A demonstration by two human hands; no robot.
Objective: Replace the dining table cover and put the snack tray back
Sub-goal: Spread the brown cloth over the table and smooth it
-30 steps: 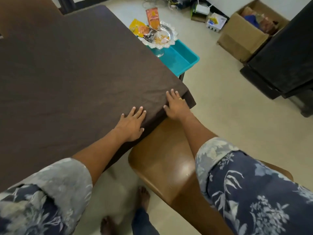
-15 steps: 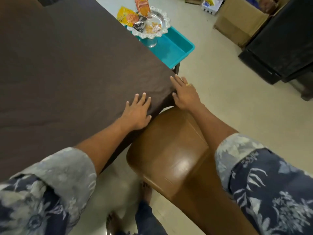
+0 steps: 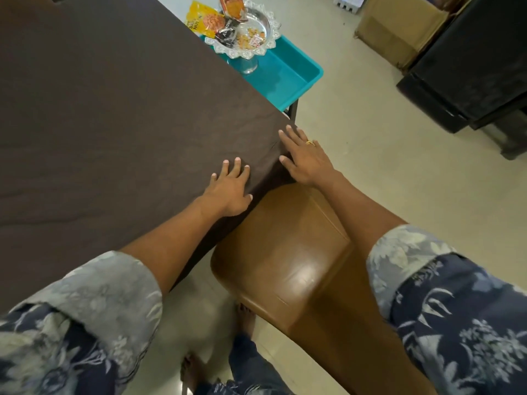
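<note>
Both hands shifted toward corner — left hand (image 3: 229,192), right hand (image 3: 305,159) flat on cover (image 3: 114,115).

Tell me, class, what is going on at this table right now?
A person is fitting a dark brown table cover over the dining table. The left hand lies flat on the cloth near the edge, and the right hand, wearing a ring, presses the corner down. A brown chair stands right below. The silver snack tray, holding packets, is not on the table yet: it sits beyond the far edge on a teal plastic stool.
</note>
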